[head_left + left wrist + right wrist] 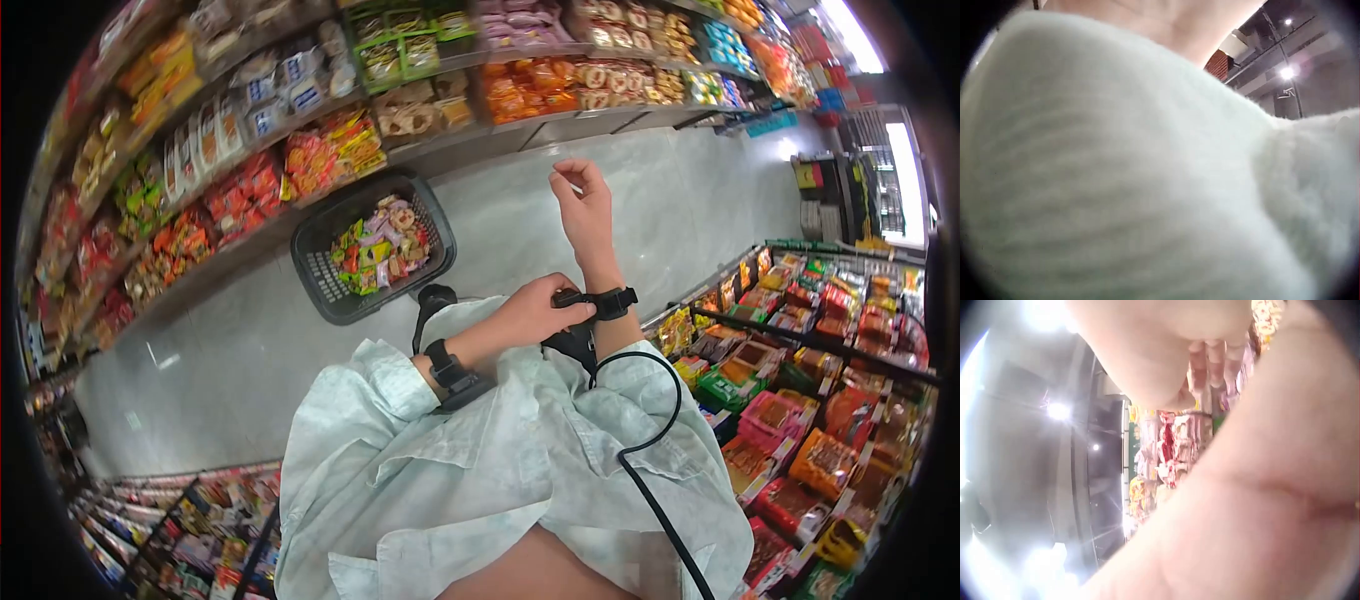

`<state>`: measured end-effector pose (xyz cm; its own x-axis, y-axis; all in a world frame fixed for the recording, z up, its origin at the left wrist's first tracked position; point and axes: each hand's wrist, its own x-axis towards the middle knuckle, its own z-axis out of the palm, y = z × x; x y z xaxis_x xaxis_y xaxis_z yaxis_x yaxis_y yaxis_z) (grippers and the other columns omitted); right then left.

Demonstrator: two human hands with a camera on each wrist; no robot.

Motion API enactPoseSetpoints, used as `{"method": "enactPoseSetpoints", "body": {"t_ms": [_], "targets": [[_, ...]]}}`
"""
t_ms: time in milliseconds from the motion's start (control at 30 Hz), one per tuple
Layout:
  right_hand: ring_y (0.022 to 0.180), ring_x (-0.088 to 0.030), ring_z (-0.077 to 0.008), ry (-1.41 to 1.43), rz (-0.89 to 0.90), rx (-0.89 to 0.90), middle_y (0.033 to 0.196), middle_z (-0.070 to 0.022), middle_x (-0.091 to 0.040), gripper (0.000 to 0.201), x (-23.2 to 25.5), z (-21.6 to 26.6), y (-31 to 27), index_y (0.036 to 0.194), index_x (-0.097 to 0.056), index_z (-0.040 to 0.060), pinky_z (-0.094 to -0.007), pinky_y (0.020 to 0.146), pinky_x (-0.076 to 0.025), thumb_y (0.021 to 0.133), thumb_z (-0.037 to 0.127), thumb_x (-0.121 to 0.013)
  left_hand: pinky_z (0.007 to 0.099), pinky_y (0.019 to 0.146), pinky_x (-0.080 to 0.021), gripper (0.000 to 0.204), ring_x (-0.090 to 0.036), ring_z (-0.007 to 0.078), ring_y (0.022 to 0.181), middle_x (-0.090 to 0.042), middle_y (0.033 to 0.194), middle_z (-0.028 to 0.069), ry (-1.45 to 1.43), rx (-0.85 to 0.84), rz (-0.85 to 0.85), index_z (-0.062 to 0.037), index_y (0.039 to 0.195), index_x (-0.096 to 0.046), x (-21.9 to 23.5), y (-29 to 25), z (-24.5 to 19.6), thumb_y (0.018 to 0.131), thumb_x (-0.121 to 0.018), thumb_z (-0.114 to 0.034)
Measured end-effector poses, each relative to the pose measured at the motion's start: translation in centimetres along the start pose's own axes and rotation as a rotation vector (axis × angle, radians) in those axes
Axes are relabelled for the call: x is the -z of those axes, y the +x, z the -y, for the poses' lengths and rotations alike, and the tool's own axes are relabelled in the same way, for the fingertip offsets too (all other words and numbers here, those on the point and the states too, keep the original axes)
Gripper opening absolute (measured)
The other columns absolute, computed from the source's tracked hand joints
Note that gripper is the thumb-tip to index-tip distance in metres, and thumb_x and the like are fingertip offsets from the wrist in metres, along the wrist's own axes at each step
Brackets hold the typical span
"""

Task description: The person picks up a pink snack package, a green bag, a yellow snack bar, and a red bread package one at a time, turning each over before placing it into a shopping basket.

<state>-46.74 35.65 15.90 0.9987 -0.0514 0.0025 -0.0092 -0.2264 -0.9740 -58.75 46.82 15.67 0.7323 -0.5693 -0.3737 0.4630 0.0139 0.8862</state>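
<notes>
In the head view my left hand (535, 312) reaches across the body to the right wrist. Its thumb and fingers pinch the black wrist camera (572, 299), whose black strap (614, 303) circles that wrist. My right hand (582, 205) is raised over the aisle, its fingers loosely bent and holding nothing. A second black strap (446, 366) circles the left wrist. Pale shirt cloth (1122, 162) fills most of the left wrist view, and the left hand's fingers are hidden there. Bent fingers (1213, 362) show in the right wrist view, with blurred skin close to the lens.
A dark shopping basket (318, 290) with several packaged snacks (385, 245) stands on the grey floor (500, 190). Snack shelves (440, 90) run along the far side, and bins of packages (800, 400) stand at right. A black cable (665, 425) hangs across the shirt.
</notes>
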Motion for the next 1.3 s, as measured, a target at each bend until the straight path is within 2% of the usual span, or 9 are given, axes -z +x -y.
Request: {"method": "enactPoseSetpoints", "body": {"t_ms": [133,233,333,433,533,700,833,933,1300], "targets": [[0.094,-0.066,-0.0174,-0.092,-0.018,0.097,0.097,-0.006,-0.068,0.012,4.7,-2.4,-0.7,0.103,-0.065,0.0047,-0.0324,0.081,-0.053,0.093,0.009,-0.067,0.0265,0.07,-0.054,0.046,-0.067,0.0126,0.077,-0.07,0.092,0.0068,0.031,0.062,-0.005,0.0051,0.115,-0.063,-3.2,2.6,-0.3,0.094,-0.073,-0.035],[0.093,-0.066,-0.0245,-0.573,0.182,0.478,0.096,-0.0086,-0.07,0.013,9.9,-4.0,-1.5,0.102,-0.067,0.0063,-0.0375,0.084,-0.051,0.091,0.013,-0.07,0.0259,0.064,-0.053,0.044,-0.066,0.0118,0.071,-0.07,0.086,0.006,0.001,0.044,-0.044,0.0044,0.107,-0.066,-6.9,4.9,0.3,0.093,-0.073,-0.037],[0.092,-0.065,-0.0336,-0.485,0.325,0.356,0.096,-0.0125,-0.069,0.014,14.5,-6.7,-2.2,0.1,-0.067,0.0066,-0.0421,0.084,-0.051,0.089,0.014,-0.071,0.0257,0.067,-0.053,0.042,-0.066,0.0114,0.074,-0.071,0.088,0.0056,-0.009,0.133,-0.022,0.0038,0.108,-0.067,-10.9,7.8,0.9,0.095,-0.071,-0.036],[0.088,-0.068,-0.0264,-0.412,0.328,0.293,0.095,-0.0093,-0.069,0.013,19.3,-8.6,-2.7,0.102,-0.066,0.0066,-0.0389,0.079,-0.053,0.092,0.014,-0.069,0.0263,0.071,-0.053,0.044,-0.067,0.012,0.078,-0.071,0.093,0.0061,-0.027,0.207,0.015,0.0045,0.111,-0.067,-14.8,10.4,1.6,0.096,-0.069,-0.037],[0.093,-0.067,-0.018,-0.029,0.238,-0.131,0.097,-0.0053,-0.07,0.016,23.3,-9.7,-3.0,0.108,-0.067,0.0053,-0.0328,0.086,-0.053,0.097,0.017,-0.067,0.0266,0.073,-0.053,0.047,-0.067,0.0128,0.079,-0.071,0.095,0.0069,0.072,0.235,0.094,0.0046,0.114,-0.067,-17.9,13.4,0.9,0.097,-0.068,-0.039],[0.093,-0.066,-0.0153,0.592,0.006,-0.479,0.097,-0.0033,-0.068,0.018,30.0,-12.6,-3.3,0.112,-0.065,0.0049,-0.0309,0.087,-0.053,0.1,0.018,-0.064,0.0278,0.078,-0.053,0.048,-0.067,0.013,0.085,-0.072,0.099,0.0071,0.201,0.304,0.323,0.0019,0.124,-0.065,-21.1,18.5,-1.0,0.101,-0.064,-0.04],[0.079,-0.061,-0.015,1.527,-0.242,-0.69,0.084,-0.0014,-0.062,0.009,36.1,-14.6,-2.9,0.102,-0.062,0.0065,-0.0314,0.077,-0.051,0.098,0.015,-0.062,0.0276,0.084,-0.052,0.042,-0.066,0.0125,0.092,-0.073,0.102,0.0075,0.163,0.263,0.377,0.0017,0.126,-0.064,-20.3,22.8,-1.6,0.103,-0.06,-0.034],[0.069,-0.052,-0.0137,1.921,-0.498,-0.639,0.072,0.0025,-0.052,0.005,40.1,-18.4,-2.0,0.091,-0.058,0.0081,-0.0299,0.069,-0.046,0.096,0.011,-0.059,0.0273,0.086,-0.052,0.038,-0.066,0.0125,0.094,-0.073,0.103,0.0075,0.128,0.275,0.35,0.0007,0.125,-0.064,-18.1,26.7,-2.0,0.104,-0.058,-0.03],[0.066,-0.051,-0.0128,1.834,-0.864,-0.586,0.069,0.0034,-0.05,0.01,50.3,-19.8,9.3,0.084,-0.058,0.0071,-0.0296,0.066,-0.044,0.094,0.011,-0.058,0.0238,0.076,-0.049,0.018,-0.061,0.0082,0.08,-0.064,0.085,-0.0019,-0.305,0.25,-0.053,-0.0088,0.105,-0.065,-7.2,46.8,-10.8,0.103,-0.056,-0.025]]}}
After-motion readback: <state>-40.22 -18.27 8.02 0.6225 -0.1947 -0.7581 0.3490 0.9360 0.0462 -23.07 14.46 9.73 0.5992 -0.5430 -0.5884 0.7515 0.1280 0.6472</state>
